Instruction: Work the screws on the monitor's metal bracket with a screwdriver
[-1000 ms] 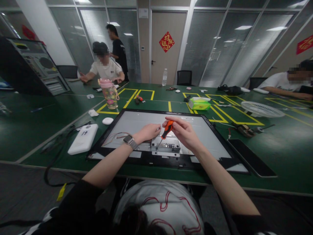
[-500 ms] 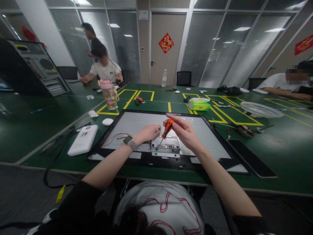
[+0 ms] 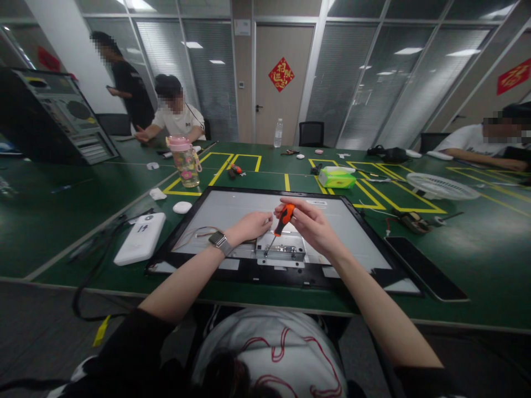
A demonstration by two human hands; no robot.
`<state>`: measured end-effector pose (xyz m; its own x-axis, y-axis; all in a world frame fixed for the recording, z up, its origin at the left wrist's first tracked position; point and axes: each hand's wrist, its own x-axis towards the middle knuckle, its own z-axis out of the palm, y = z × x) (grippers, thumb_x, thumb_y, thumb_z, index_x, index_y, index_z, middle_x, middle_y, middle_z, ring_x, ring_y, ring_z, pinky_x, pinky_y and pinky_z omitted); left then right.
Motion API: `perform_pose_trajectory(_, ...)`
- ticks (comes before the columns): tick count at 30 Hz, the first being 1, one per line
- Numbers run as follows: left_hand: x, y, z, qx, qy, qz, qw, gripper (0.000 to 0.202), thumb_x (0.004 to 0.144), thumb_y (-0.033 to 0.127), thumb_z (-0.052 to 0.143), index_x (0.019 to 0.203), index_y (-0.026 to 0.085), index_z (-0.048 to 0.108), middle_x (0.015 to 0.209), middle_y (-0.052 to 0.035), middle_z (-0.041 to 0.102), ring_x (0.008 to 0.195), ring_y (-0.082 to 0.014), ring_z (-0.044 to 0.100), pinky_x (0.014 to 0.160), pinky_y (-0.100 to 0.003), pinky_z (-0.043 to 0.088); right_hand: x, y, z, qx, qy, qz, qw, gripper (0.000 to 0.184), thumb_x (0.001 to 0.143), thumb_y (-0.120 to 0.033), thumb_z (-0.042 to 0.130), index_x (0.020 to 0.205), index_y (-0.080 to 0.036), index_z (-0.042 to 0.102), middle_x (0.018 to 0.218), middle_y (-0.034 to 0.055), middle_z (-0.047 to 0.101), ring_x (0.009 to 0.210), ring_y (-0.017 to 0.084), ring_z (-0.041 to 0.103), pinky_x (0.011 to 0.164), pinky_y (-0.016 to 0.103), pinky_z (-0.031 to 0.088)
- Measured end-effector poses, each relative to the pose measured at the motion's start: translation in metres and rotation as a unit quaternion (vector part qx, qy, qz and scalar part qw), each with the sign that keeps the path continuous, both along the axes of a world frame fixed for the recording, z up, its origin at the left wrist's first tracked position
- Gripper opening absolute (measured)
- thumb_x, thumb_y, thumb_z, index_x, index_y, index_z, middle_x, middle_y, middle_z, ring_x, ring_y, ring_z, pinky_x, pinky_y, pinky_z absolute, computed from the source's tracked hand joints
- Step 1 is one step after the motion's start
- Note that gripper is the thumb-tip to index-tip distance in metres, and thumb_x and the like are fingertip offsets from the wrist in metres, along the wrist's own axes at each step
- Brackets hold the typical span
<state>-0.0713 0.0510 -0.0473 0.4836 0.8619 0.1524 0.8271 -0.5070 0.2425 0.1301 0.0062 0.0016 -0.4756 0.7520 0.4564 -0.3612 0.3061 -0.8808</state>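
Observation:
An orange and black screwdriver (image 3: 285,219) slants down between the fingers of my right hand (image 3: 310,225), which is closed on its handle. Its tip meets the lower left part of a metal bracket (image 3: 282,250) with a row of ports. The bracket lies at the near edge of a flat screen panel (image 3: 352,226) with a black frame and grey back. My left hand (image 3: 254,225), below a wrist watch (image 3: 219,240), rests over the bracket's upper left with fingers curled; whatever they hold is hidden. Thin wires (image 3: 199,231) run to its left.
Left of the panel are a white power bank (image 3: 141,237), a white mouse-like object (image 3: 182,207) and a pink-lidded bottle (image 3: 185,160). A black phone (image 3: 425,268) lies right. Beyond are a green packet (image 3: 337,177), a racket-shaped object (image 3: 442,185) and an open computer case (image 3: 62,116). Several people are around.
My right hand and the screwdriver handle have shifted very slightly, the tip staying on the bracket. My left hand stays in place. The standing person in the background has moved left.

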Motion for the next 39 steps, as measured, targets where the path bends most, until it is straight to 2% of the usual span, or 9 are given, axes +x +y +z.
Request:
perform_pose_trajectory(7,0.002,-0.006,0.008,-0.006,-0.006,-0.012,1.000,0.021,0.097,0.026,0.042,0.095,0.017,0.061,0.087,-0.0059,0.069,0.077,-0.0202,0.063,0.069,-0.028,0.045,0.001,0.008,-0.010,0.010,0.007,-0.052,0.999,0.021,0.078,-0.038,0.078,0.096,-0.027,0.077,0.095,0.0015,0.073,0.086,0.017,0.069,0.086,0.033,0.055)
perform_pose_trajectory(13,0.001,-0.005,0.006,-0.002,-0.011,-0.007,1.000,0.022,0.096,0.026,0.043,0.092,0.017,0.063,0.088,-0.0075,0.069,0.077,-0.0207,0.063,0.068,-0.029,0.044,0.004,0.006,-0.005,0.017,-0.010,-0.039,0.999,0.029,0.088,-0.041,0.068,0.114,-0.029,0.072,0.102,0.0043,0.075,0.098,0.020,0.070,0.099,0.041,0.050)
perform_pose_trajectory(19,0.003,-0.010,0.013,-0.022,-0.016,-0.005,1.000,0.023,0.097,0.024,0.042,0.094,0.017,0.063,0.086,-0.0065,0.070,0.075,-0.0199,0.062,0.069,-0.029,0.045,0.004,0.008,-0.006,0.007,0.009,-0.044,0.999,0.020,0.074,-0.038,0.081,0.090,-0.027,0.076,0.095,0.0016,0.073,0.090,0.018,0.069,0.088,0.036,0.055)
perform_pose_trajectory(22,0.003,-0.011,0.014,-0.024,-0.018,-0.004,1.000,0.022,0.097,0.025,0.043,0.094,0.017,0.063,0.087,-0.0066,0.070,0.075,-0.0199,0.062,0.070,-0.029,0.045,0.005,0.009,-0.007,0.002,0.002,-0.037,0.999,0.025,0.079,-0.040,0.077,0.100,-0.027,0.075,0.094,0.0029,0.075,0.091,0.019,0.070,0.093,0.040,0.054)
perform_pose_trajectory(25,0.002,-0.010,0.012,-0.019,-0.027,-0.007,0.999,0.020,0.096,0.025,0.044,0.094,0.017,0.063,0.090,-0.0068,0.071,0.079,-0.0203,0.063,0.070,-0.028,0.044,0.006,0.008,-0.004,0.025,-0.016,-0.026,0.999,0.032,0.088,-0.041,0.067,0.117,-0.028,0.069,0.110,0.0063,0.074,0.102,0.022,0.069,0.102,0.045,0.049)
perform_pose_trajectory(29,0.002,-0.008,0.009,-0.020,-0.026,-0.001,0.999,0.020,0.096,0.025,0.045,0.093,0.017,0.063,0.090,-0.0073,0.070,0.078,-0.0209,0.063,0.070,-0.029,0.045,0.006,0.006,-0.003,0.075,-0.050,-0.034,0.995,0.036,0.093,-0.037,0.061,0.128,-0.030,0.063,0.117,0.0067,0.071,0.102,0.021,0.069,0.100,0.045,0.050)
perform_pose_trajectory(35,0.003,-0.009,0.011,-0.016,-0.010,-0.007,1.000,0.021,0.096,0.024,0.043,0.096,0.016,0.063,0.091,-0.0084,0.070,0.083,-0.0224,0.064,0.073,-0.030,0.046,0.006,0.005,-0.004,0.209,-0.094,-0.215,0.949,0.024,0.082,-0.035,0.074,0.105,-0.027,0.074,0.095,0.0054,0.068,0.093,0.021,0.063,0.092,0.041,0.051)
perform_pose_trajectory(37,0.003,-0.009,0.012,-0.019,-0.012,-0.006,1.000,0.020,0.096,0.023,0.044,0.095,0.017,0.063,0.090,-0.0078,0.070,0.082,-0.0219,0.064,0.073,-0.030,0.046,0.006,0.003,-0.002,0.216,-0.100,-0.193,0.952,0.025,0.089,-0.036,0.065,0.111,-0.027,0.072,0.101,0.0064,0.068,0.097,0.022,0.063,0.093,0.041,0.050)
perform_pose_trajectory(39,0.003,-0.010,0.013,-0.023,-0.016,-0.003,1.000,0.020,0.096,0.023,0.044,0.094,0.017,0.063,0.087,-0.0074,0.070,0.079,-0.0212,0.064,0.071,-0.029,0.046,0.006,0.001,-0.002,0.190,-0.097,-0.133,0.968,0.030,0.096,-0.036,0.055,0.122,-0.028,0.067,0.108,0.0069,0.069,0.098,0.021,0.066,0.094,0.042,0.051)
